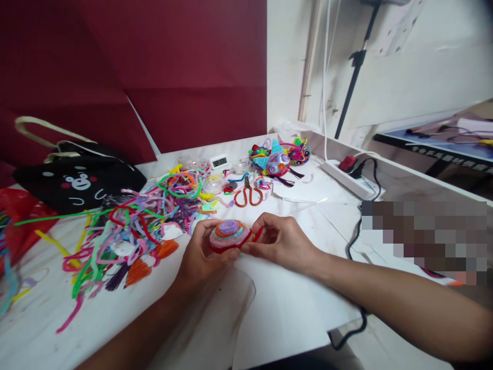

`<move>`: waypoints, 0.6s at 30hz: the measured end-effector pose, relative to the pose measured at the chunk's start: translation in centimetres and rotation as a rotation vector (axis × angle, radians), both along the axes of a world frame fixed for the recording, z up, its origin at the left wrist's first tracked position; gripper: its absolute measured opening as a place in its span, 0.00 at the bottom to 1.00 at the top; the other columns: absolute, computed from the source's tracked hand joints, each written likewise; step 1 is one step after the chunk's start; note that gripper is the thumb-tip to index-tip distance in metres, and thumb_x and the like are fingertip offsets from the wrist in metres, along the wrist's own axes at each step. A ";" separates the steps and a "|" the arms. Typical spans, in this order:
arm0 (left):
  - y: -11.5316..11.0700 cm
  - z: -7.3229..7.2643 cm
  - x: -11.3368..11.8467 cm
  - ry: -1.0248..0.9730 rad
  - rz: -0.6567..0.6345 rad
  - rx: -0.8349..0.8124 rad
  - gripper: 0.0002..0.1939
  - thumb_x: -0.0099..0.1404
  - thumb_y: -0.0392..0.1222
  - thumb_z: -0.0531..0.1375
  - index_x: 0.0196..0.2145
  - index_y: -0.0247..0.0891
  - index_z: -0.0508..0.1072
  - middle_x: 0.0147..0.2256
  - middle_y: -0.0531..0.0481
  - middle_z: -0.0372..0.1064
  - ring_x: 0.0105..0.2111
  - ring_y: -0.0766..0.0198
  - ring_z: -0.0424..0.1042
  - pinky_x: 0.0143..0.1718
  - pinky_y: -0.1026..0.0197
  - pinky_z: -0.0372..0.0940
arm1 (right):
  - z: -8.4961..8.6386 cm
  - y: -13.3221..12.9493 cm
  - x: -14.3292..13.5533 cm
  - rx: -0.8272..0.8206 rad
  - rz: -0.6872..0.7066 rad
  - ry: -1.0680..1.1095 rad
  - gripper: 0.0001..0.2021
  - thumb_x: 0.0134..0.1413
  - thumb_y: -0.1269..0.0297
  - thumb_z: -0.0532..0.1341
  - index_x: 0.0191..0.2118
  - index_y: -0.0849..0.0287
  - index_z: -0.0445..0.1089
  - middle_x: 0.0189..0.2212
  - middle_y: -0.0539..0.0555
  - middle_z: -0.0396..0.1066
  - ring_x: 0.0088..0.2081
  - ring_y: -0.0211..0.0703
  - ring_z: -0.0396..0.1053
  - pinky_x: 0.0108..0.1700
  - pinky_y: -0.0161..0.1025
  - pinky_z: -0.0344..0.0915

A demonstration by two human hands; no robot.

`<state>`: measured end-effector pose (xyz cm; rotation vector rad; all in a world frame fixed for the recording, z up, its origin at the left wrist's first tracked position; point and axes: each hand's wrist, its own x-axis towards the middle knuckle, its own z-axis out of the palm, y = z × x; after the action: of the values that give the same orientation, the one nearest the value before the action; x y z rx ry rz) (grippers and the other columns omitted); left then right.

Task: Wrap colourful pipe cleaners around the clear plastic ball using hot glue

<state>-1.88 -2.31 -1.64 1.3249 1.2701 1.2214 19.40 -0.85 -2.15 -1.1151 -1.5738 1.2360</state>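
A domed round piece coiled from pipe cleaners (230,231), lilac at the top with orange, blue and pink rings, sits in my left hand (196,259), whose fingers and thumb are closed around its side. Along its lower edge runs a red band. My right hand (283,240) is closed in a pinch at the right side of the piece, on a red pipe cleaner (257,235) that loops up from the edge. The fingertips hide part of this strand. Both hands are above the white tabletop, just in front of orange-handled scissors (248,194).
A heap of loose colourful pipe cleaners (131,226) spreads left, near orange tassels (137,271) and a black bag (80,177). Behind are a small digital timer (219,162) and finished-looking tasselled crafts (276,159). A power strip (346,177) and black cable (356,239) lie right.
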 end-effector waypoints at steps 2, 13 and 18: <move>-0.1 0.0 0.2 -0.007 0.018 0.025 0.30 0.45 0.43 0.79 0.44 0.45 0.75 0.43 0.48 0.84 0.46 0.42 0.84 0.49 0.48 0.78 | 0.0 -0.1 0.1 0.017 0.017 -0.019 0.28 0.42 0.39 0.82 0.33 0.57 0.74 0.23 0.46 0.72 0.25 0.36 0.65 0.26 0.34 0.59; 0.4 0.2 -0.3 0.008 0.047 0.019 0.27 0.46 0.45 0.79 0.43 0.46 0.77 0.40 0.50 0.84 0.43 0.49 0.83 0.42 0.56 0.75 | 0.1 0.4 1.0 0.411 0.021 -0.122 0.14 0.64 0.52 0.72 0.35 0.56 0.76 0.34 0.53 0.75 0.32 0.41 0.71 0.35 0.40 0.67; 0.1 0.6 -0.1 0.009 0.035 -0.003 0.27 0.47 0.45 0.80 0.43 0.44 0.76 0.40 0.49 0.84 0.42 0.50 0.82 0.42 0.56 0.75 | -0.2 0.5 1.1 0.450 0.031 -0.115 0.17 0.66 0.49 0.70 0.31 0.57 0.75 0.30 0.52 0.73 0.29 0.40 0.69 0.32 0.39 0.65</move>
<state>-2.01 -2.26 -1.07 1.3125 1.3060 1.2386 20.47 -0.34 -2.30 -0.8820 -1.8451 0.7881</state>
